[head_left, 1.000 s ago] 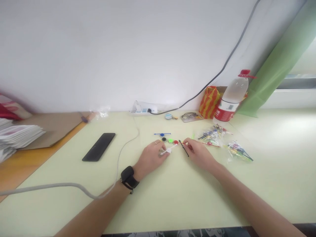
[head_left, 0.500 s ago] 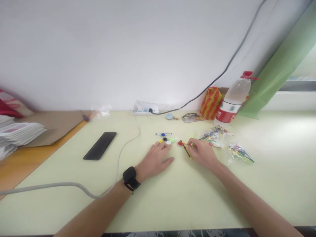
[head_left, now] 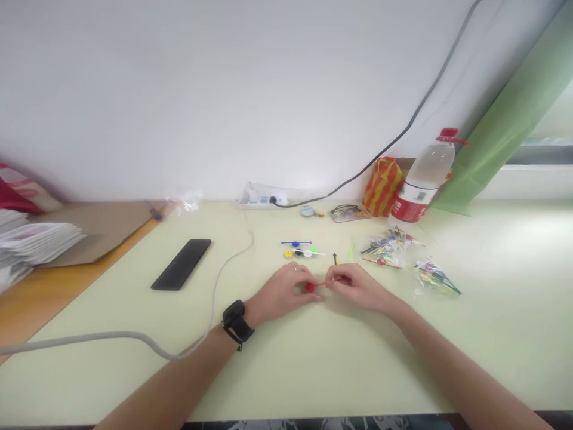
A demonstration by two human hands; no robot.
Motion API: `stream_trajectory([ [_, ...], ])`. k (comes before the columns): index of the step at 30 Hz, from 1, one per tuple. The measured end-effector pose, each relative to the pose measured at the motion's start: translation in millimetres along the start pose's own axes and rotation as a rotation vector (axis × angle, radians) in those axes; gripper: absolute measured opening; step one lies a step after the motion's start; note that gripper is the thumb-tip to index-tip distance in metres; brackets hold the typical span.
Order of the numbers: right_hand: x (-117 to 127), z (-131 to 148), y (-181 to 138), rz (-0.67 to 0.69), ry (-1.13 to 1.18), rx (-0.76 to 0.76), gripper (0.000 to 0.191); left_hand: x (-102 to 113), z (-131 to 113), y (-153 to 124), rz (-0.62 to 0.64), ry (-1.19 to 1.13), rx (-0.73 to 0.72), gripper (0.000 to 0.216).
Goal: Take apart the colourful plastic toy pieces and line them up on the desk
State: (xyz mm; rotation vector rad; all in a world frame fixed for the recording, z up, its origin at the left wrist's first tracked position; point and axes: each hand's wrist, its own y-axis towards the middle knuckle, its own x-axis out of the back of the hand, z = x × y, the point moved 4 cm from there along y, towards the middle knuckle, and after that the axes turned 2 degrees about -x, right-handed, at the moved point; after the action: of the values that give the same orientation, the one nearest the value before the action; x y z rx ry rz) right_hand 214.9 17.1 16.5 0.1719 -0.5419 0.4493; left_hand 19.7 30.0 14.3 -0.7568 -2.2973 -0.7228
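My left hand (head_left: 286, 292) is closed on a small red plastic disc (head_left: 310, 288), held between thumb and fingers just above the table. Pinched in my right hand (head_left: 356, 285) is a thin red stick (head_left: 320, 284), its tip meeting the disc; whether it is inserted I cannot tell. Beyond my hands lie a blue arrow-shaped stick with a blue disc (head_left: 296, 243), a yellow disc (head_left: 287, 254), a white disc (head_left: 307, 254) and a green disc (head_left: 314, 251). A black arrow tip (head_left: 335, 258) and a light green stick (head_left: 350, 254) show behind my right hand.
Clear bags of coloured sticks (head_left: 388, 246) lie to the right, near a large water bottle (head_left: 414, 185). A black phone-like slab (head_left: 181, 264) and a grey cable (head_left: 147, 339) are on the left. At the wall sit a power strip (head_left: 264, 199) and glasses (head_left: 349, 212).
My left hand has left the white disc and now grips the red disc, which has come nearer to me. My right hand has moved left and slightly nearer with the red stick.
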Motion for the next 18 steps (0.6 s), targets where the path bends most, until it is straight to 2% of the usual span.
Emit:
stream_trajectory([
  [3, 7, 1, 0, -0.065, 0.066, -0.016, 0.021, 0, 6, 0, -0.048, -0.066, 0.074, 0.021],
  [6, 9, 3, -1, -0.073, 0.164, -0.021, 0.026, -3, 16, -1, -0.115, -0.188, 0.202, 0.024],
  [10, -3, 9, -1, -0.020, 0.243, 0.053, 0.016, -7, 18, -1, -0.161, -0.459, 0.301, 0.036],
  [13, -12, 11, 0, -0.011, 0.244, 0.090, 0.009, -6, 7, 0, -0.124, -0.575, 0.279, 0.040],
  [18, -16, 5, 1, -0.045, 0.115, 0.112, 0.006, -4, -8, 3, -0.063, -0.609, 0.186, 0.033],
])
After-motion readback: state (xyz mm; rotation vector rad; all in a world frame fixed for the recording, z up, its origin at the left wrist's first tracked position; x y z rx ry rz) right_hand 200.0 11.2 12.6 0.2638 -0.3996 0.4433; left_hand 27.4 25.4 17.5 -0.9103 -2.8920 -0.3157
